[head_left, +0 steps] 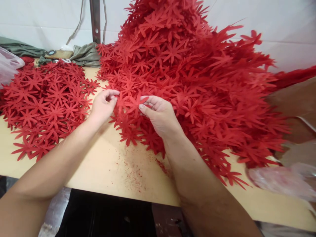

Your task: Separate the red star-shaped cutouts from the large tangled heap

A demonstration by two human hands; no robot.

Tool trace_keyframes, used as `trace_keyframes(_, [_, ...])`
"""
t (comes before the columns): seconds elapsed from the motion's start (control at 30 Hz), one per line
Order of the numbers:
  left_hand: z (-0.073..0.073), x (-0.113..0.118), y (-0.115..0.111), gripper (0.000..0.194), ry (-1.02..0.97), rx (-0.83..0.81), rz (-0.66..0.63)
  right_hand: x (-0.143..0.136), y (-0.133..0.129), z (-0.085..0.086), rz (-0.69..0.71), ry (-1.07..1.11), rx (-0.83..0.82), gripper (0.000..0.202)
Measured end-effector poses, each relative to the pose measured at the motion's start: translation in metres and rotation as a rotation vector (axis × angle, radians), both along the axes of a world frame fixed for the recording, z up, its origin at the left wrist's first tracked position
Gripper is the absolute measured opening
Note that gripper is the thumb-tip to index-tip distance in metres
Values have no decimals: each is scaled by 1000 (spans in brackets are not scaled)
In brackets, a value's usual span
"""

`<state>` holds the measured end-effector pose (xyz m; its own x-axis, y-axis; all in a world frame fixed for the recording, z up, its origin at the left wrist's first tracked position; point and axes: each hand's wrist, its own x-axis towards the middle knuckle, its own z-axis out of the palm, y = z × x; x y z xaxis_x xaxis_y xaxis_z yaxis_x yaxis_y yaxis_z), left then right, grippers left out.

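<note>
Two red flower-shaped cutouts with long thin petals are stretched between my hands, at the front of a big red heap. My right hand (pixel 159 113) pinches a petal of one red petal cutout (pixel 134 102) between thumb and fingers. My left hand (pixel 103 103) has thumb and fingertips closed at the petal edge of the neighbouring cutout (pixel 120 101). Whether the two cutouts are joined or only overlap, I cannot tell. Behind and right of my hands rises the tall heap of red cutouts (pixel 187 79). Beside my left forearm lies a lower pile of the same cutouts (pixel 46 98).
The pale tabletop (pixel 118 168) carries red specks near its front edge. Crumpled grey-green cloth (pixel 86 54) lies at the wall. Clear plastic bags sit at the left (pixel 8 65) and right (pixel 283 179). A cardboard box (pixel 296 102) stands at the right.
</note>
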<state>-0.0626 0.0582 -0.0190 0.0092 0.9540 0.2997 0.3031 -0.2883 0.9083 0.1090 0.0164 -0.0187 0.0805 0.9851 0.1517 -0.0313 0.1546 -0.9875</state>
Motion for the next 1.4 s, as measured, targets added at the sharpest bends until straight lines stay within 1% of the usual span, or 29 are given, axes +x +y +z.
trace_keyframes(0.1, [1,2,-5,19,109,111,60,-1,-2,0,0,-64,-6,32])
trace_keyframes(0.13, [3,3,-9,18,113,139,53,-1,-2,1,-1,-87,-6,37])
trace_keyframes(0.2, [6,7,-16,15,70,121,-42,-2,-4,3,-2,-112,-3,44])
trace_keyframes(0.33, [11,19,-31,18,-82,-46,-307,-4,-5,6,-46,-121,21,55])
trace_keyframes(0.37, [11,22,-33,16,-115,-82,-347,-5,-5,6,-51,-115,27,56])
trace_keyframes(0.43, [11,25,-34,10,-184,-142,-382,-6,-5,6,-32,-89,33,55])
trace_keyframes(0.5, [10,26,-33,6,-261,-190,-358,-7,-5,5,19,-59,19,52])
trace_keyframes(0.6, [9,26,-29,8,-355,-252,-272,-8,-4,3,93,-16,-15,47])
trace_keyframes(0.7, [9,25,-26,8,-383,-272,-214,-8,-4,1,120,10,-12,41])
trace_keyframes(0.8, [9,21,-21,10,-357,-226,-153,-7,-3,1,82,-12,-3,37])
trace_keyframes(0.9, [7,12,-12,13,-356,-167,-41,-4,-3,2,9,-33,-6,31])
trace_keyframes(0.97, [7,5,-6,12,-367,-162,-9,-2,-3,4,-9,-23,-11,25])
trace_keyframes(1.07, [6,1,-1,9,-329,-154,-31,-1,-2,5,24,-5,-15,21])
trace_keyframes(1.13, [4,3,-3,19,-239,-93,-21,-1,-2,5,42,-8,-11,23])
trace_keyframes(1.2, [3,6,-8,30,-115,12,14,-1,-2,4,31,-19,-8,21])
trace_keyframes(1.23, [2,8,-12,32,-55,65,18,-1,-2,4,16,-28,-7,21])
trace_keyframes(1.3, [2,12,-19,27,32,136,-40,-1,-2,3,-7,-58,-1,23])
trace_keyframes(1.33, [3,14,-22,22,49,142,-96,-1,-2,2,-11,-76,6,25])
trace_keyframes(1.4, [5,19,-29,15,27,96,-209,-1,-2,2,-7,-108,16,31])
